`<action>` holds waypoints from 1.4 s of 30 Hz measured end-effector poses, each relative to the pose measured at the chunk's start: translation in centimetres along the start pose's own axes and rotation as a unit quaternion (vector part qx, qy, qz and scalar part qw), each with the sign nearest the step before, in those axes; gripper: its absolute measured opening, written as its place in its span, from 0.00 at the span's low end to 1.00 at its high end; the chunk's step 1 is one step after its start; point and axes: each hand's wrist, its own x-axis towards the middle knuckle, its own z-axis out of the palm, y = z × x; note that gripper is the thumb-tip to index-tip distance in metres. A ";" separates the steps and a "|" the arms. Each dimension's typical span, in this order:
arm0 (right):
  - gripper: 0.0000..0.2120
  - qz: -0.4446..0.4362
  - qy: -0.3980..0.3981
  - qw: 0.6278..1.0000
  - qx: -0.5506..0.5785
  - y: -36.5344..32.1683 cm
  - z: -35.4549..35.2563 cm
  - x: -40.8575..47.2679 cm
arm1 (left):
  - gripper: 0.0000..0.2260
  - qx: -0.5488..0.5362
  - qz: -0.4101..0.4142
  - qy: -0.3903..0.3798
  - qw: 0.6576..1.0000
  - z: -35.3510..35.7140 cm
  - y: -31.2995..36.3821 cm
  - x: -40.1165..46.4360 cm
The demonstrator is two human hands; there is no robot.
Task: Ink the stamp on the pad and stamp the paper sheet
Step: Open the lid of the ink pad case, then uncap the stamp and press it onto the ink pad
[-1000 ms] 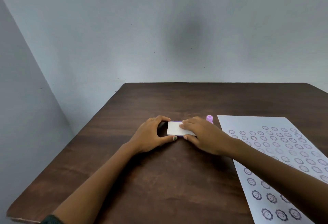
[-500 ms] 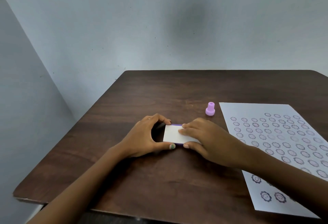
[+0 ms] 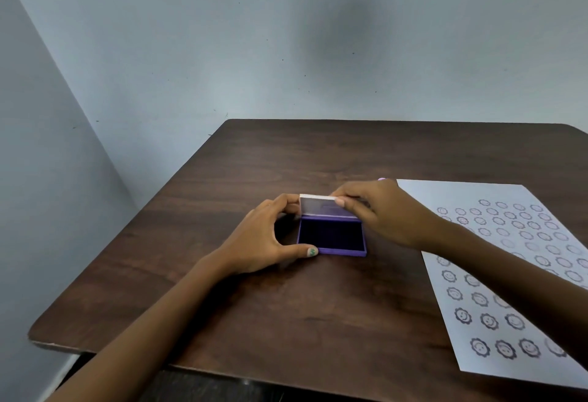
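Lid's up now. A sec ago the ink pad case [image 3: 331, 237] lay shut, white top flat under both hands; now the white lid [image 3: 321, 207] stands tilted back off its far edge & the dark purple pad inside is bare to view.

Left hand [image 3: 264, 239]: curled round the case's left end, thumb tip pressed on the near-left corner at abt 7 o'clock of the case, fingers touching the lid's left edge at abt 11. It steadies the base.

Right hand [image 3: 381, 214]: thumb + fingertips pinch the lid's top right edge, at abt 1 o'clock of the case, holding it open.

Stamp [image 3: 381, 179]: only a sliver of its pink-purple top shows past the right hand's knuckles, at abt 1 o'clock from the case, near the paper's far-left corner. Rest hidden, so can't tell how it stands. It showed whole half a sec ago, so prob. the view shifted, not the stamp.

Paper sheet [image 3: 496, 261] lies flat at 3 o'clock, apart from the case, already full of rows of smiley prints, some faint.

Table [image 3: 286, 322] dark wood, otherwise bare.

Meaning for the task: pad is reachable, so inking can start. Neither hand has the stamp yet. Likely next: right hand lets go of the lid, if it stays open alone, & goes for the stamp.
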 end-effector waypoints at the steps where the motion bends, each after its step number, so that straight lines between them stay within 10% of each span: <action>1: 0.12 0.004 0.010 1.000 0.007 0.1 0.0 0.4 | 0.34 -0.001 -0.001 0.001 1.000 0.0 0.0 0.0; 15: 0.11 0.062 0.066 0.996 -0.003 2.7 1.8 4.3 | 0.49 -0.020 -0.025 0.004 0.999 0.2 -0.4 0.1; 42: 0.12 0.026 0.022 0.992 -0.121 3.0 3.1 4.9 | 0.38 0.055 -0.010 0.000 0.998 0.3 -0.6 0.1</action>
